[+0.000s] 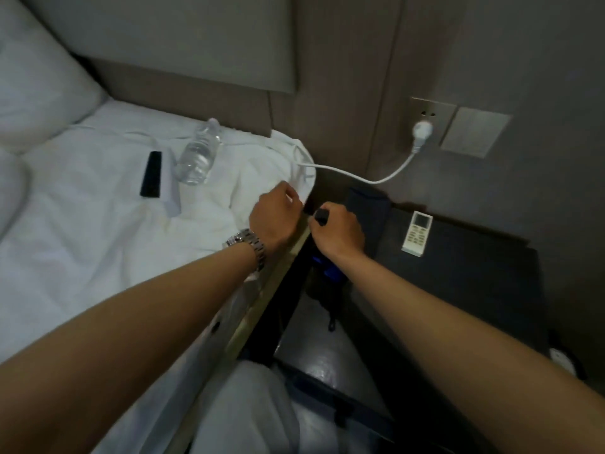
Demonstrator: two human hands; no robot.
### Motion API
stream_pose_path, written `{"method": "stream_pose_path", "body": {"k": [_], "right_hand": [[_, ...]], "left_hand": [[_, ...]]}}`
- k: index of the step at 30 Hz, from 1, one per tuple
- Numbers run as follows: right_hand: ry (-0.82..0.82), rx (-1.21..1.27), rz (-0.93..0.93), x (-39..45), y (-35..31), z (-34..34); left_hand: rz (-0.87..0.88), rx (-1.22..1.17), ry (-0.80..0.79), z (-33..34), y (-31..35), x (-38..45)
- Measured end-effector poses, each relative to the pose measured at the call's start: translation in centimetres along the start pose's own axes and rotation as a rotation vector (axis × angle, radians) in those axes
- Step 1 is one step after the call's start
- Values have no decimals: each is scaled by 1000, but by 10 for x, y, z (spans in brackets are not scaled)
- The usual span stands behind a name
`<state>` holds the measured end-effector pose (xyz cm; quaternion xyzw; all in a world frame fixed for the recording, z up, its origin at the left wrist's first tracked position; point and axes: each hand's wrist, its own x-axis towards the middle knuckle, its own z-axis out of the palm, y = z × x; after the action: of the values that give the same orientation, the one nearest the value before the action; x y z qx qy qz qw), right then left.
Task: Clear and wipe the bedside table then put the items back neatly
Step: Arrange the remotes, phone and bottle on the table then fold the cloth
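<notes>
Bedside surface [474,267]: dark, one unit, standing against the wall just right of the bed [98,240]. On it: one white remote control [417,233], long axis running near-to-far, screen end toward the wall, lying flat toward the back middle. One dark folded item [368,208] at the surface's far left corner, identity unclear. Right and near parts of the top are bare, giving open room there; the left edge sits tight to the bed frame with only a narrow gap.

Right hand [339,232]: closed round one small black object [321,217] at the surface's left edge; what it is cannot be told. Blue and black shapes below the wrist, blurred.

Left hand [275,216]: fingers curled at the edge of the white sheet, close to the white cable [343,173]; whether it grips anything cannot be told. One metal watch [250,245] on that wrist.

Cable: one, running from one white plug [422,129] in the wall socket [432,117] across to the bed.

On the bed: one clear water bottle [199,154] lying on its side, cap toward the headboard; one black slim object [151,175] and one white slim object [170,188] side by side, both lengthwise near-to-far. One pillow [39,77] at far left
</notes>
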<state>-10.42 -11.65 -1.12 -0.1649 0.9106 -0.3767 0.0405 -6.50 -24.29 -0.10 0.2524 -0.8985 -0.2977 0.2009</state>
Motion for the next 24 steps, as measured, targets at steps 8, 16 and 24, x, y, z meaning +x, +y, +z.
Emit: {"method": "stream_pose_path", "body": {"k": [8,16,24], "right_hand": [[-161,145,-98,33,-98,67],[-265,360,-17,84,-149,117],[-400,457,55,112,-157,149]], "left_hand": [[-24,167,225,-67,-78,55],[-171,359,138,-82,-119,114],[-310,629,47,-78,-135,158]]}}
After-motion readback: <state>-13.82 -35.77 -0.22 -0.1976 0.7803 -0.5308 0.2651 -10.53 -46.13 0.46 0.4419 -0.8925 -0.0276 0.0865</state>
